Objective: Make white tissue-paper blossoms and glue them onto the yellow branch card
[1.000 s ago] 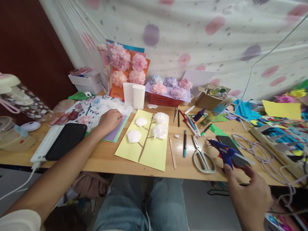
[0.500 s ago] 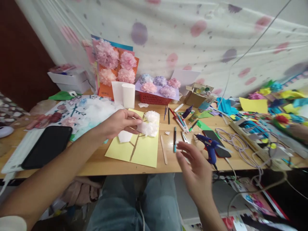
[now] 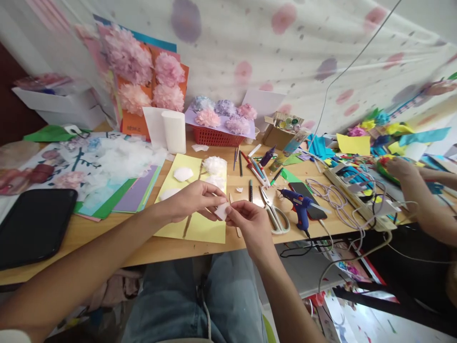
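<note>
Between the fingertips of both hands is a small white paper piece [image 3: 222, 211], held just above the yellow card [image 3: 207, 234]. My left hand [image 3: 194, 201] pinches it from the left, and my right hand [image 3: 252, 223] grips its right edge. White fluffy puffs [image 3: 214, 165] sit at the card's upper right. Two flat white shapes, one of them a rounded piece [image 3: 183, 174], lie on its left part. A brown painted stem [image 3: 187, 225] runs down the card, partly hidden by my left hand. A wooden stick [image 3: 238, 232] lies behind my right hand.
Scissors [image 3: 274, 212] and a blue glue gun [image 3: 300, 206] lie to the right, beside a phone [image 3: 309, 200] and cables. White fluff [image 3: 124, 157] covers papers at left, near a black tablet [image 3: 37, 224]. A co-worker's hand [image 3: 402, 169] is at far right.
My right hand has come in from the right to meet my left hand at the paper piece. My left hand has moved down from the puffs. The view has shifted right.
</note>
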Action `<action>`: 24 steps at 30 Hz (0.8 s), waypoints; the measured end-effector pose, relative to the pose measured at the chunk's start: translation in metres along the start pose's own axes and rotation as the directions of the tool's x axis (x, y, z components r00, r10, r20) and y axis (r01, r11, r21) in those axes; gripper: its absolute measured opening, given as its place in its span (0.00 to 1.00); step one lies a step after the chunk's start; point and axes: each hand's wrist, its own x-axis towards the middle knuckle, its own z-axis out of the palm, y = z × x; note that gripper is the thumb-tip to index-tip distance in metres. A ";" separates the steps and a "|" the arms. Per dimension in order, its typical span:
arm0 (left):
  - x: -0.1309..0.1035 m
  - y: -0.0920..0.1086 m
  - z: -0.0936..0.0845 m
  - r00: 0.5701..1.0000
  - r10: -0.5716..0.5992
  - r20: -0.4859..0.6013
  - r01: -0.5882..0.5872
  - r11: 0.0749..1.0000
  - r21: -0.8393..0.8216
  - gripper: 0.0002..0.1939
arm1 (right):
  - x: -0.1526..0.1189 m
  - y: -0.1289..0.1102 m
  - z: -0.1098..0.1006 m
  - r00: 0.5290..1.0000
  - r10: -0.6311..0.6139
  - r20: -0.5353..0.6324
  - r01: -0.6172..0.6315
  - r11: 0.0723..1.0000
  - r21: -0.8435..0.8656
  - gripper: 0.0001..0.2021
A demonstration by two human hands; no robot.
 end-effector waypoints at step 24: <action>-0.004 -0.013 -0.001 1.000 -0.006 -0.023 0.002 0.980 -0.198 0.16 | -0.012 0.008 -0.002 0.816 -0.570 0.094 0.553 0.721 -0.417 0.11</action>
